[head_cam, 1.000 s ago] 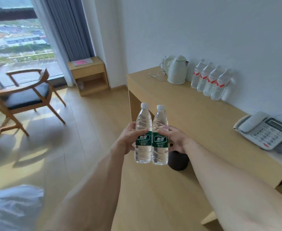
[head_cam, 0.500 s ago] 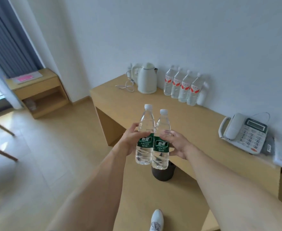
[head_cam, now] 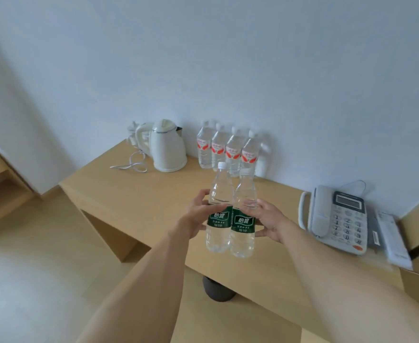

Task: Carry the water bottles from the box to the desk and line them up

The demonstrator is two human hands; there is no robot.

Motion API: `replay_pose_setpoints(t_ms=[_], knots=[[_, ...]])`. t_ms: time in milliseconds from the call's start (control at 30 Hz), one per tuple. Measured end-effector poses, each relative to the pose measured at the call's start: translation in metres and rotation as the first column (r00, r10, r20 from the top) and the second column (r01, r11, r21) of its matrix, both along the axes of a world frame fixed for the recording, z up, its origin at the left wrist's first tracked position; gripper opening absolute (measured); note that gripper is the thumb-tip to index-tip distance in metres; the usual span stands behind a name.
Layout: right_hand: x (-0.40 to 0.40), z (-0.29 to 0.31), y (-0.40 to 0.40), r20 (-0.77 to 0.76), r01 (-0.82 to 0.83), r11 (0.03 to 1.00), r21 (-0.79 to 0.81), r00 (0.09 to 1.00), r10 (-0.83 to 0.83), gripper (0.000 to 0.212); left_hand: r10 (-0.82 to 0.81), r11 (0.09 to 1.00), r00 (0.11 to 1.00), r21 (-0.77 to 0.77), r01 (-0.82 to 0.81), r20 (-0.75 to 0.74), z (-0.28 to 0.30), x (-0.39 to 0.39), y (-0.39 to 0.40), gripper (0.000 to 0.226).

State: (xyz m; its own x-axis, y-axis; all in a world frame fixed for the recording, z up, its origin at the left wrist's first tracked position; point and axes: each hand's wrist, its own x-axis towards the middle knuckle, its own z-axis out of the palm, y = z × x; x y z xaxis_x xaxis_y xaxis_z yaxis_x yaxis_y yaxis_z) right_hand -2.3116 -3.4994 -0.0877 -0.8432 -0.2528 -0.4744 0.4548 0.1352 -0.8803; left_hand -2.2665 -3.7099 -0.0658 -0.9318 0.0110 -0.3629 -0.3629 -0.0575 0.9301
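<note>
Two clear water bottles with green labels and white caps are held upright side by side above the light wooden desk (head_cam: 139, 201). My left hand (head_cam: 194, 216) grips the left bottle (head_cam: 219, 219) at its label. My right hand (head_cam: 267, 219) grips the right bottle (head_cam: 243, 224) the same way. Several bottles with red labels (head_cam: 227, 149) stand in a row against the wall at the back of the desk. The box is out of view.
A white electric kettle (head_cam: 167, 147) with a loose cord (head_cam: 131, 164) stands at the desk's back left. A grey desk phone (head_cam: 339, 216) and a white remote (head_cam: 392, 236) lie at the right. A dark bin (head_cam: 215, 290) sits under the desk's front edge.
I have walked closer to the desk and turned toward the wall; the window and chair have left the view. Both hands carried the two bottles forward over the desk.
</note>
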Motion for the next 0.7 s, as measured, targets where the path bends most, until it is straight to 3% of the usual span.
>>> replay_pose_setpoints(t_ms=[100, 167, 433, 700], knots=[[-0.018, -0.002, 0.018, -0.019, 0.103, 0.995, -0.008, 0.994, -0.103, 0.039, -0.085, 0.996, 0.996, -0.032, 0.084, -0.039, -0.005, -0.038, 0.012, 0.054], [-0.028, -0.001, 0.027, -0.037, 0.166, 0.986, -0.025, 0.985, -0.166, 0.036, -0.154, 0.987, 0.986, -0.051, 0.151, -0.068, -0.008, -0.062, 0.02, 0.055], [-0.064, 0.006, 0.047, -0.131, 0.305, 0.949, 0.077, 0.947, -0.293, 0.065, -0.369, 0.929, 0.917, -0.101, 0.357, -0.154, -0.016, -0.139, 0.031, 0.061], [-0.085, 0.005, 0.047, -0.253, 0.371, 0.902, 0.22, 0.915, -0.315, 0.065, -0.522, 0.825, 0.828, -0.368, 0.429, -0.205, -0.02, -0.187, 0.034, 0.077]])
